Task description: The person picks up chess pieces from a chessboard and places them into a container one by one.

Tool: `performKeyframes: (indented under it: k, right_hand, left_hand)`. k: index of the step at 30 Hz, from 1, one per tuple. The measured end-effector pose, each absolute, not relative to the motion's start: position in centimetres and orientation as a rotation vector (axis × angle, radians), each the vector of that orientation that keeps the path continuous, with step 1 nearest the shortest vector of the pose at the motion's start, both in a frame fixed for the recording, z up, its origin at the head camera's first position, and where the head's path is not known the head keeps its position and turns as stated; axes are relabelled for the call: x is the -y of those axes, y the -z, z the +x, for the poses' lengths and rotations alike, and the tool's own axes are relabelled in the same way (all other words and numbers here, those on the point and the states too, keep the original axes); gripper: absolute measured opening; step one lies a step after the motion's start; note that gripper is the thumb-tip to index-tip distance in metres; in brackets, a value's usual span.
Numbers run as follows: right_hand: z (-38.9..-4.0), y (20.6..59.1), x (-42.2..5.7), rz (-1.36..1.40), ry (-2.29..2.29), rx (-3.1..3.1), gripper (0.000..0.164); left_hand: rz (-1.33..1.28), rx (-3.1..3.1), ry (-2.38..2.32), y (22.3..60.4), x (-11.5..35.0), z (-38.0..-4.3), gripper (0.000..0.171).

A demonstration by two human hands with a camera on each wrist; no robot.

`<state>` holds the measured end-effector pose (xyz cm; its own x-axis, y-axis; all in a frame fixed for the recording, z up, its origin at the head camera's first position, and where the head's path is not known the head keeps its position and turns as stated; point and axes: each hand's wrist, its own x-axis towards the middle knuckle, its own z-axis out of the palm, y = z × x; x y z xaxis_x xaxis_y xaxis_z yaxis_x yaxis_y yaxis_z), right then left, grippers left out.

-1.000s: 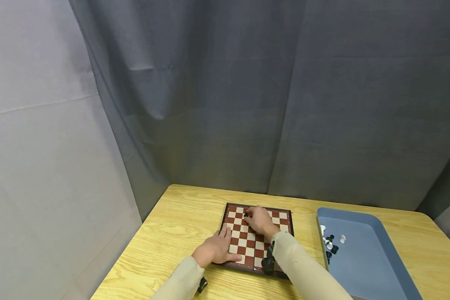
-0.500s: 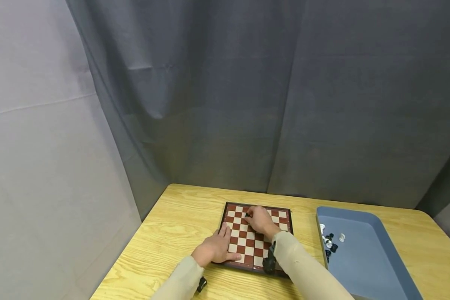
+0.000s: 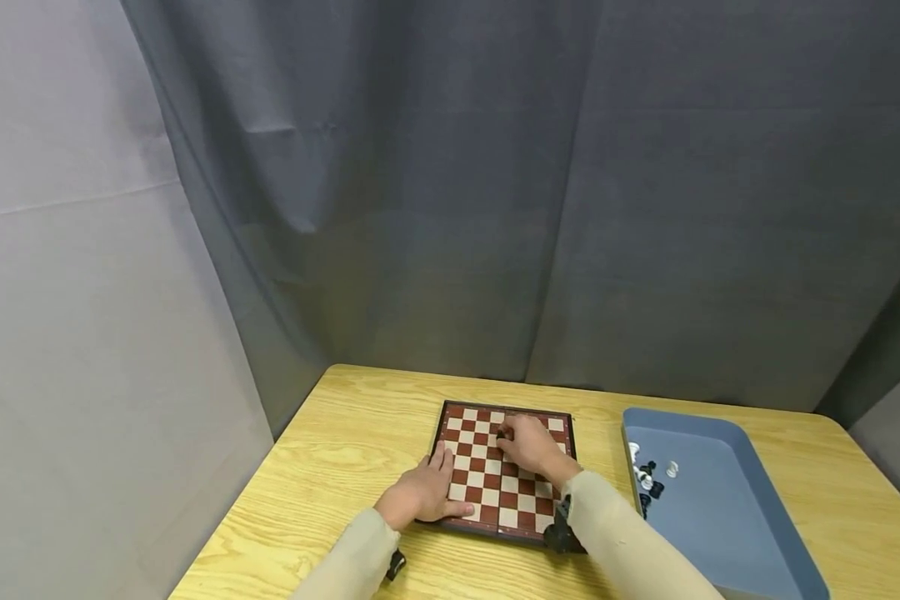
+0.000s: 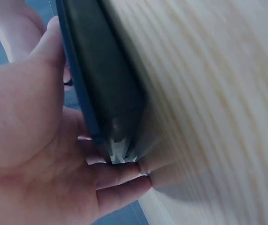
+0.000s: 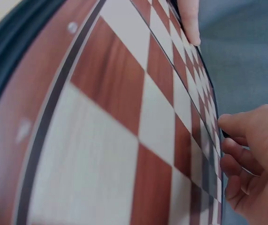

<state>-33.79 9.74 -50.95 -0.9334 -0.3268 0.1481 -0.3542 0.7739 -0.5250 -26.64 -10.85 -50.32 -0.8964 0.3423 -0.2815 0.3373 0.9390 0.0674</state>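
A red-and-white chessboard (image 3: 476, 480) with a dark rim lies on the wooden table, a fold line down its middle. My left hand (image 3: 424, 490) rests on its near left side with fingers straight, the thumb lying over the top. The left wrist view shows that palm (image 4: 26, 122) against the board's dark side wall (image 4: 105, 61), some fingertips at the tabletop. Over the far middle squares, my right hand (image 3: 531, 443) pinches a small black chess piece (image 3: 502, 434). Only a sliver of that piece (image 5: 225, 134) shows in the right wrist view; its kind is hidden by the fingers.
A blue-grey tray (image 3: 727, 525) stands to the right of the board. Several black and white chess pieces (image 3: 647, 481) lie along its left side, with a white piece (image 3: 672, 469) apart from them. A dark grey curtain (image 3: 435, 208) hangs behind the table (image 3: 345, 450).
My right hand has shifted a little to the right over the board, still pinching the black piece. The left hand has stayed in place on the board. The head view has turned slightly.
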Motion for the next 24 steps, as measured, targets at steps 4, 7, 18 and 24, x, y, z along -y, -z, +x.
performKeyframes:
  k: [4,7,18,24]
  right_hand:
    - [-33.3,50.5,-10.6,0.552,-0.889,2.910,0.019]
    - [-32.9,50.0,-11.4,0.547,-0.880,2.920,0.018]
    - [-31.1,47.8,-14.2,0.593,-0.818,2.879,0.012]
    - [-30.4,47.4,-16.3,0.608,-0.778,2.859,0.012]
  left_hand:
    - [0.499,-2.810,-0.038,50.3,11.0,-26.5,0.102]
    - [0.505,-2.809,-0.049,50.2,11.0,-26.4,0.102]
    - [0.513,-2.804,-0.037,50.4,11.4,-26.6,0.100]
    - [0.513,-2.801,-0.040,50.6,11.5,-26.6,0.100]
